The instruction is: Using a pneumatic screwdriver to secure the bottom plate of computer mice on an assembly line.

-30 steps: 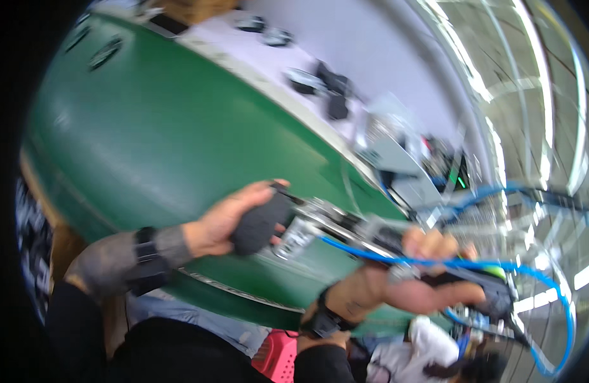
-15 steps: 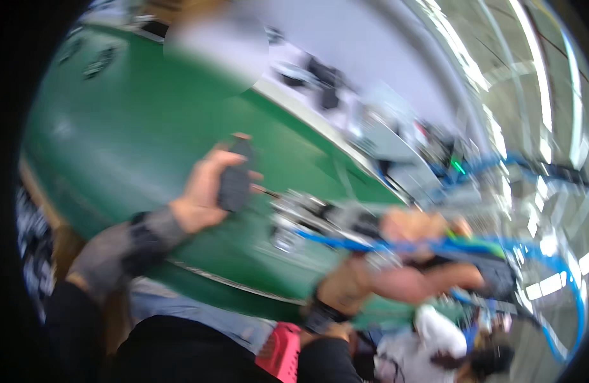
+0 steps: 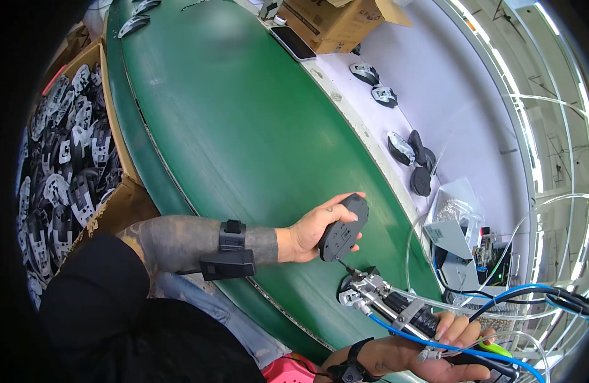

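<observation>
My left hand [image 3: 313, 233] grips a black oval computer mouse shell [image 3: 343, 231], its flat underside with small holes facing up. Fingers and thumb hold it by its edges above the green belt. At the lower right, my right hand [image 3: 457, 345] is closed around an electric screwdriver [image 3: 403, 309] with a metal screw-feed head, a blue hose and clear tubes. Its thin tip [image 3: 343, 263] points at the shell's near end; whether it touches, I cannot tell. Partly hidden under the tool head, another black-and-silver mouse part [image 3: 349, 295] lies on the belt.
A cardboard box [image 3: 130, 167] full of mouse shells stands at the left. Along the right ledge are a phone [image 3: 293, 43], several mouse parts [image 3: 400, 148], an open carton [image 3: 329, 25] and a grey metal bracket [image 3: 449, 237]. Hoses [image 3: 530, 293] loop at the right.
The view has turned and sharpened, bringing the box of shells in at the left. The left hand, still holding the shell, now appears closer to the screwdriver tip.
</observation>
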### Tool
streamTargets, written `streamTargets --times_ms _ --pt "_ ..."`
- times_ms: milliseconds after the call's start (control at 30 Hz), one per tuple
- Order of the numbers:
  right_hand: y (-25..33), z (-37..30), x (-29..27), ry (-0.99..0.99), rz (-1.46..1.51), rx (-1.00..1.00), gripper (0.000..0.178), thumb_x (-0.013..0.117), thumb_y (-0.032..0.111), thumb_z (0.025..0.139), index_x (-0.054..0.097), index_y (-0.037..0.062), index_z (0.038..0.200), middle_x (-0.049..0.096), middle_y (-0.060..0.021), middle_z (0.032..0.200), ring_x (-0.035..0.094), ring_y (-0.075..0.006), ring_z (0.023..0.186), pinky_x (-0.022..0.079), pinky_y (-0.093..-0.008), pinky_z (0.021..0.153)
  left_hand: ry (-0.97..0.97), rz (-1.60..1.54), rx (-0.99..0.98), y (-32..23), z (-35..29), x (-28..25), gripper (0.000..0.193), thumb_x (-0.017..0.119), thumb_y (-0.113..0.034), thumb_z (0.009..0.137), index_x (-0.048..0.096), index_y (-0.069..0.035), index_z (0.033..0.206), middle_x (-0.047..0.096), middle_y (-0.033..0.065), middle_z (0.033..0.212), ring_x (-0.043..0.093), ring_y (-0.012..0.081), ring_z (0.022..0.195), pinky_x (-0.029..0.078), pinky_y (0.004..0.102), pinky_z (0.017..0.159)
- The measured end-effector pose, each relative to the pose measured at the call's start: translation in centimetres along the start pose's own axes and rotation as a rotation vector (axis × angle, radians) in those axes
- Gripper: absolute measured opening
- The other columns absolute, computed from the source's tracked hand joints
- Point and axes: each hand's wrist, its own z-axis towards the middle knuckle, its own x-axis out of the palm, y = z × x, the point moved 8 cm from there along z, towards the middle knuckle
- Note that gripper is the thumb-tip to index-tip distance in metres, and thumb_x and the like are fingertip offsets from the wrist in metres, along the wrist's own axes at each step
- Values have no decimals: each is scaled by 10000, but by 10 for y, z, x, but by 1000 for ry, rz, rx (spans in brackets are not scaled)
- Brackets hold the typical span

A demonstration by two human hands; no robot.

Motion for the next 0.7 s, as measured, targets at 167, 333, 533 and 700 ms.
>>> streamTargets --times_ms 167,333,533,700 --pt "-1 -2 7 69 65 29 667 466 626 863 497 39 1178 496 -73 744 422 -170 585 366 -294 564 14 -86 7 3 -9 9 522 551 -173 832 398 -159 1331 437 79 1104 537 197 894 542 368 754" --pt "-2 -3 5 22 15 21 654 465 612 871 481 41 1189 502 -72 735 430 -170 587 372 -298 568 -68 18 8 5 -5 3 523 567 -193 827 414 -153 1326 455 65 1075 535 180 884 537 344 736" --pt "26 4 1 -8 34 -12 662 495 613 856 499 17 1146 464 -36 708 419 -151 600 378 -296 578 -259 196 -7 8 -1 -20 526 581 -203 825 422 -157 1325 474 59 1057 545 167 880 537 327 710" --pt "17 -1 15 55 55 38 684 463 593 882 461 -3 1217 506 -70 779 472 -183 639 399 -307 617 -133 120 -69 21 -5 -9 487 544 -168 860 405 -161 1327 450 83 1127 554 196 910 547 360 753"
